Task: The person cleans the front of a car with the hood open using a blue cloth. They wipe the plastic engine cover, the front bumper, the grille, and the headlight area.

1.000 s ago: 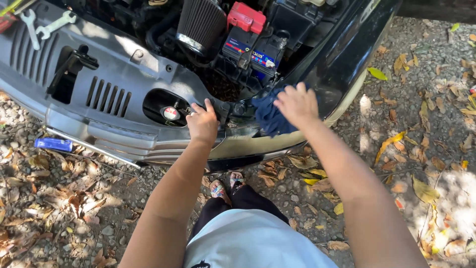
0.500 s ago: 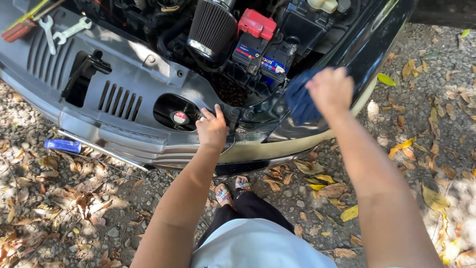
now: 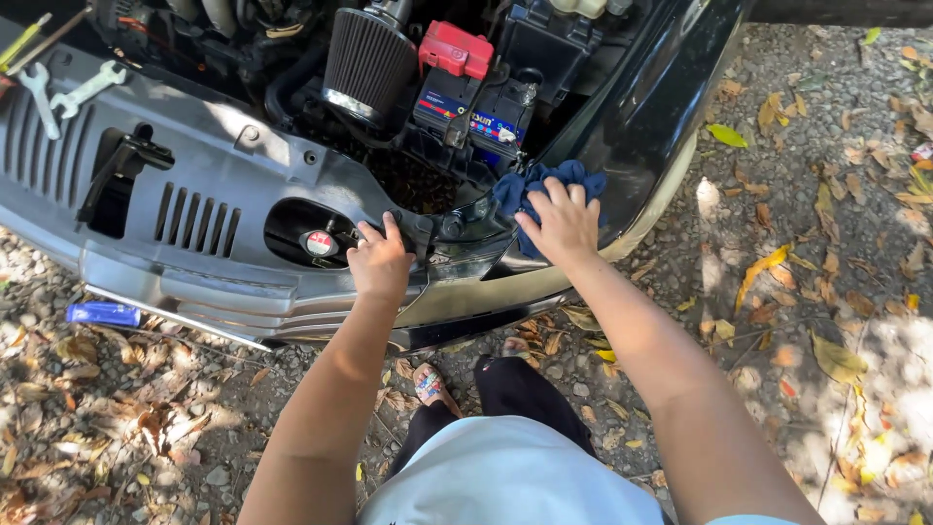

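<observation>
I stand at the front of a car with its engine bay open. My left hand (image 3: 381, 261) grips the edge of the grey front panel (image 3: 224, 185), beside the round cap with a red centre (image 3: 320, 243). My right hand (image 3: 561, 222) presses a blue cloth (image 3: 533, 185) onto the front corner of the car, where the headlight area meets the black fender (image 3: 649, 117). The cloth is bunched under my fingers and partly hidden by them.
A car battery with a red terminal cover (image 3: 457, 49) and a cone air filter (image 3: 363, 60) sit behind my hands. Two spanners (image 3: 60, 93) lie on the panel's left. A blue object (image 3: 103, 313) lies on the gravel among dry leaves.
My right hand, which was raised with the cloth half a second ago, has come back down onto the car's front corner. The left hand stays on the panel edge.
</observation>
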